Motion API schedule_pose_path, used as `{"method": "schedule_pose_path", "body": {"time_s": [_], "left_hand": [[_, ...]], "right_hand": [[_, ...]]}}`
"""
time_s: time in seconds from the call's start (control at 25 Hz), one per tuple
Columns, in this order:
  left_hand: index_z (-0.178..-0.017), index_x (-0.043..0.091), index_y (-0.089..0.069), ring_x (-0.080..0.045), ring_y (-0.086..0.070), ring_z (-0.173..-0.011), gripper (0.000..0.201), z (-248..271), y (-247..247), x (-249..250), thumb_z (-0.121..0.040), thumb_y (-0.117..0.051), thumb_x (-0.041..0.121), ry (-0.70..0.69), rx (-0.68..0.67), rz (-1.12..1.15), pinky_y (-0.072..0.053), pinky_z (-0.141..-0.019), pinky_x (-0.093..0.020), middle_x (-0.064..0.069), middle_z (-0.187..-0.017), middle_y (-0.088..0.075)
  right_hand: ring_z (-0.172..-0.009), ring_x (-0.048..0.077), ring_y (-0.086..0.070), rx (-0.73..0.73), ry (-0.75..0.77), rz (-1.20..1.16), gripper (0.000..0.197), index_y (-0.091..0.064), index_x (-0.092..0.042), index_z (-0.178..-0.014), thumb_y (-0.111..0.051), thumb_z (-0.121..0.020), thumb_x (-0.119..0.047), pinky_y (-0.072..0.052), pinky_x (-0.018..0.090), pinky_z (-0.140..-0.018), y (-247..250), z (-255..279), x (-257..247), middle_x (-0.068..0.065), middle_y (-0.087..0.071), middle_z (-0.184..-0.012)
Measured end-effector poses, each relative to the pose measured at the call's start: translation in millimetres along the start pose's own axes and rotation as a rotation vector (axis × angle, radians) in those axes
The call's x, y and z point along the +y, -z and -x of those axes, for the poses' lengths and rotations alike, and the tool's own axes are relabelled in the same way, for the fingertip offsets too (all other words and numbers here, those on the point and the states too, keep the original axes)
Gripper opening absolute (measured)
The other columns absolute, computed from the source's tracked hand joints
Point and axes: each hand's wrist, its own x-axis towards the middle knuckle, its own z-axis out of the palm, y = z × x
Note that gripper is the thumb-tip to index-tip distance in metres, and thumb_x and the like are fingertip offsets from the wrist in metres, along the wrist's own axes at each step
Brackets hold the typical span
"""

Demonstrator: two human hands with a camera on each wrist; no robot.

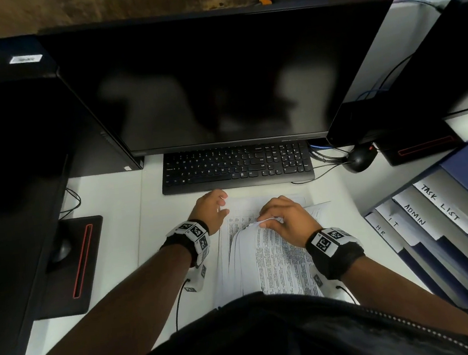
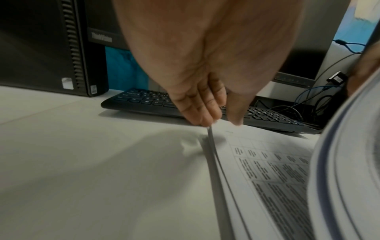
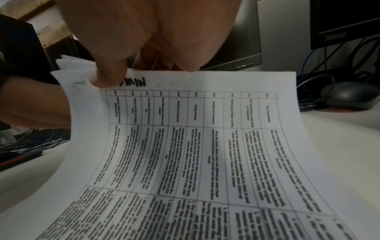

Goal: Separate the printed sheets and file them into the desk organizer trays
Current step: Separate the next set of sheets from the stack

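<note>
A stack of printed sheets (image 1: 271, 257) with text tables lies on the white desk in front of the keyboard. My right hand (image 1: 270, 221) pinches the far edge of the top sheets and curls them up off the stack. In the right wrist view my right hand (image 3: 115, 78) has its thumb on the lifted sheet (image 3: 205, 138), partly covering a handwritten word. My left hand (image 1: 224, 204) is at the stack's far left corner. There its straight fingers (image 2: 205, 116) touch the stack's edge (image 2: 213, 155). The desk organizer (image 1: 437, 230) at the right has trays labelled HR, IT, ADMIN and TASK LIST.
A black keyboard (image 1: 236, 167) lies just beyond the sheets under a dark monitor (image 1: 215, 77). A mouse (image 1: 360, 158) and cables sit at the far right. A black computer tower (image 1: 3, 130) and a mouse pad (image 1: 71, 266) are at the left.
</note>
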Motion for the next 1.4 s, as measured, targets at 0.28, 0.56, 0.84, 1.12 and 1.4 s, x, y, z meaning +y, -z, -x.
{"method": "schedule_pose_path", "body": {"time_s": [0.28, 0.56, 0.84, 1.12, 1.4], "left_hand": [[-0.135, 0.023, -0.044, -0.017, -0.034, -0.126, 0.05, 1.6, -1.3, -7.3, -0.088, -0.059, 0.034, 0.042, -0.167, -0.35, -0.039, -0.103, -0.039, 0.003, -0.134, -0.035], [-0.098, 0.02, -0.059, -0.018, -0.054, -0.104, 0.012, -1.7, 1.5, 1.7, -0.089, -0.06, 0.026, 0.006, -0.087, -0.099, -0.044, -0.088, -0.03, -0.001, -0.113, -0.058], [-0.09, 0.018, -0.065, -0.008, -0.063, -0.082, 0.006, 11.0, 10.0, 20.4, -0.089, -0.061, 0.014, -0.164, -0.328, 0.24, -0.047, -0.077, -0.02, 0.001, -0.09, -0.069], [-0.14, 0.015, -0.039, -0.02, -0.034, -0.134, 0.045, -2.0, 2.6, -2.6, -0.096, -0.047, 0.022, 0.018, -0.181, -0.183, -0.026, -0.114, -0.034, -0.002, -0.145, -0.037], [-0.111, 0.024, -0.062, -0.011, -0.043, -0.113, 0.022, -6.1, -4.1, -0.2, -0.089, -0.06, 0.023, -0.073, -0.012, -0.215, -0.039, -0.098, -0.029, 0.006, -0.121, -0.043]], "right_hand": [[-0.093, 0.007, -0.051, -0.091, -0.018, 0.023, 0.015, -0.071, -0.024, -0.099, -0.062, -0.088, -0.03, -0.046, 0.031, -0.085, 2.8, -4.9, -2.8, -0.01, -0.063, -0.095], [-0.1, 0.008, -0.049, -0.082, 0.003, 0.018, 0.014, -0.072, -0.023, -0.098, -0.065, -0.086, -0.026, -0.043, 0.029, -0.089, 1.6, -8.9, -2.9, -0.011, -0.061, -0.103], [-0.119, 0.009, -0.051, -0.085, -0.039, 0.009, 0.017, -0.071, -0.025, -0.101, -0.063, -0.087, -0.031, -0.034, 0.031, -0.107, 0.8, -11.2, -0.3, -0.005, -0.058, -0.128], [-0.089, 0.011, -0.058, -0.02, 0.089, -0.022, 0.024, -0.069, -0.024, -0.111, -0.059, -0.09, -0.031, -0.049, 0.031, -0.082, -6.7, 5.4, 0.1, -0.011, -0.067, -0.096], [-0.084, 0.011, -0.049, 0.06, 0.232, 0.054, 0.033, -0.064, -0.013, -0.117, -0.053, -0.09, -0.03, -0.042, 0.02, -0.076, -16.9, 9.6, 0.5, -0.004, -0.062, -0.088]]}}
